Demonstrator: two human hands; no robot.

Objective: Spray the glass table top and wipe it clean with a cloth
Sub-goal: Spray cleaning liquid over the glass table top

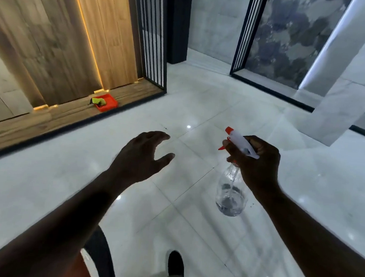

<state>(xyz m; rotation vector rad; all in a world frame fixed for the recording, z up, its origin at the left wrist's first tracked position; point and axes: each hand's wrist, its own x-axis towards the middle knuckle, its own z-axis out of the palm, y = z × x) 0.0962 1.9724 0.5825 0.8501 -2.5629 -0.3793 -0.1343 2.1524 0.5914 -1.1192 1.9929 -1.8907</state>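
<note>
- No readable text, label, brand, number or sign appears anywhere in this view.
- The spray bottle [232,189], gripped at its neck, shows clear unmarked plastic below the grip and a plain white and red trigger head above it.
- The red tray [108,105], far beyond the grip, carries no visible writing.

A glossy pale tiled floor [201,100] fills the lower view, with thin dark grout lines and bright light reflections. 1 dark shoe [176,264] stands on it near the bottom edge. Along the left wall runs a raised wooden ledge [49,116]; on it sits 1 red tray [109,105] holding a yellow-green cloth [99,100].
</note>
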